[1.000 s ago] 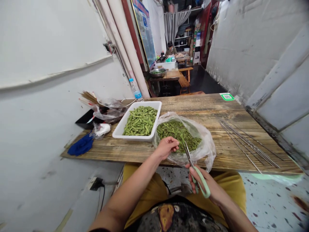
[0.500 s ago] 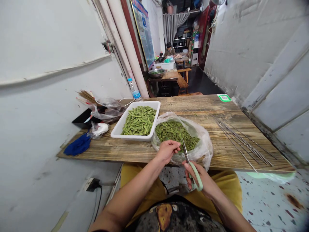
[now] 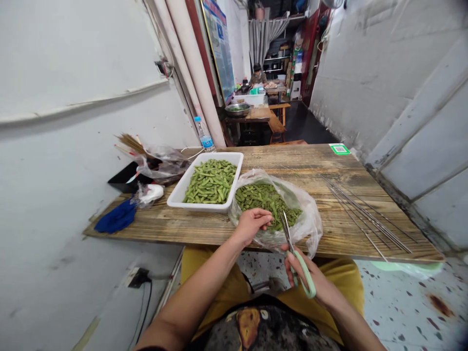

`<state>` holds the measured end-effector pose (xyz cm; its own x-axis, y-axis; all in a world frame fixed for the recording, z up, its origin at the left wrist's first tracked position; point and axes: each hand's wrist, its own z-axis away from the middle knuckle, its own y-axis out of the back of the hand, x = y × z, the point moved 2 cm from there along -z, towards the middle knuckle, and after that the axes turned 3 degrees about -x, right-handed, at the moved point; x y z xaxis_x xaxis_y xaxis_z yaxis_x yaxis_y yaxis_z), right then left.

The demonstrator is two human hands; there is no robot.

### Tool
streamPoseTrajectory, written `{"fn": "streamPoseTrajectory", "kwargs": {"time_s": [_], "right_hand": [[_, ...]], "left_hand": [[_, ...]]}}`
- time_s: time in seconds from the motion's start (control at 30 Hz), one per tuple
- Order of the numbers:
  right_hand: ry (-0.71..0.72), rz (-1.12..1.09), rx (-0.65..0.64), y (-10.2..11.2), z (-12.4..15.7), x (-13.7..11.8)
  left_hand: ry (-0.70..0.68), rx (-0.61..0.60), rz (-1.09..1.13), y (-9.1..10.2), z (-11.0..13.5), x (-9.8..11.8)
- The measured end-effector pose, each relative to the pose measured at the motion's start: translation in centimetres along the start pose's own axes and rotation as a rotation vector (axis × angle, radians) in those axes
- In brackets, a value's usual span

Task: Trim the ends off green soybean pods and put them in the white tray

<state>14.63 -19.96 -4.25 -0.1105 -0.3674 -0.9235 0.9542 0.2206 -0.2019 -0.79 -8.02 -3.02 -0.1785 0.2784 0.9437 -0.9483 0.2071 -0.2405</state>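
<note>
Green-handled scissors point(image 3: 304, 274) are in my right hand point(image 3: 310, 275), their blades pointing up and away, a little parted, above the near right side of a clear plastic bag point(image 3: 309, 219). Inside the open bag lie many edamame pods point(image 3: 256, 195) with small dark bits among them. My left hand point(image 3: 252, 225) hovers over the bag's near side, thumb and fingers pinched together left of the blades. What it pinches is too small to make out against the pods. Left of the bag stands a white plastic tub point(image 3: 175, 201) filled with more green pods.
Several metal skewers point(image 3: 369, 214) lie on the wooden table point(image 3: 204, 231) at right. At left are a blue cloth point(image 3: 116, 217), a black box point(image 3: 124, 178) with sticks and plastic bags, and a water bottle point(image 3: 206, 139). A person point(image 3: 258, 75) sits at a farther table.
My right hand has drawn the scissors slightly right and towards me, away from my left fingers. My left hand has hardly moved.
</note>
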Motion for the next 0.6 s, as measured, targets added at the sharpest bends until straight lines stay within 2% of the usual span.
{"fn": "streamPoseTrajectory", "kwargs": {"time_s": [0.1,0.2,0.37,0.6], "right_hand": [[0.010,0.046,-0.016,0.13,-0.02,0.26],[-0.006,0.105,-0.006,0.29,-0.44,0.61],[-0.043,0.170,-0.008,0.07,-0.80,0.46],[-0.040,0.157,-0.032,-0.38,-0.76,-0.03]], "left_hand": [[0.055,-0.054,-0.015,0.09,0.07,-0.65],[0.096,-0.055,0.020,0.14,0.21,-1.11],[0.022,-0.013,0.025,-0.19,0.39,-0.90],[-0.003,0.034,-0.094,-0.38,0.48,-0.62]]}}
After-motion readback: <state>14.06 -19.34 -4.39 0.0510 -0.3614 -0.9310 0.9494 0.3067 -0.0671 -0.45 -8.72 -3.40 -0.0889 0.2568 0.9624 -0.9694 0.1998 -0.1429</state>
